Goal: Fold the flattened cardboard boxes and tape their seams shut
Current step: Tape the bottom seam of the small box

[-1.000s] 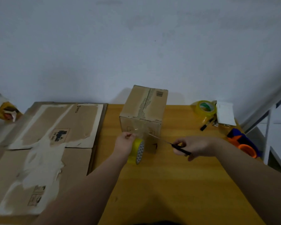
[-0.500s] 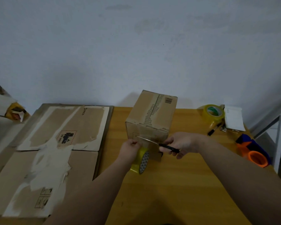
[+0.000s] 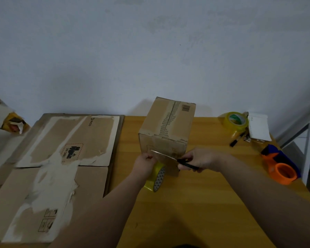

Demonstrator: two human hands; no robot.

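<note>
Head view, mid-frame: left hand [image 3: 145,162] curled over roll [image 3: 157,178], box [image 3: 166,129] just behind both hands; knife [image 3: 161,154] lying crosswise along box front, tip at left hand, handle clamped in right hand [image 3: 199,159]. Probably about to cut beside left hand; tape strand too faint to see.

We see a matt brown cardboard box [image 3: 166,127] with a torn papery surface, a smooth wooden worktop [image 3: 195,203], a glossy yellow tape roll [image 3: 155,178], and a shiny metal blade [image 3: 162,154].
</note>
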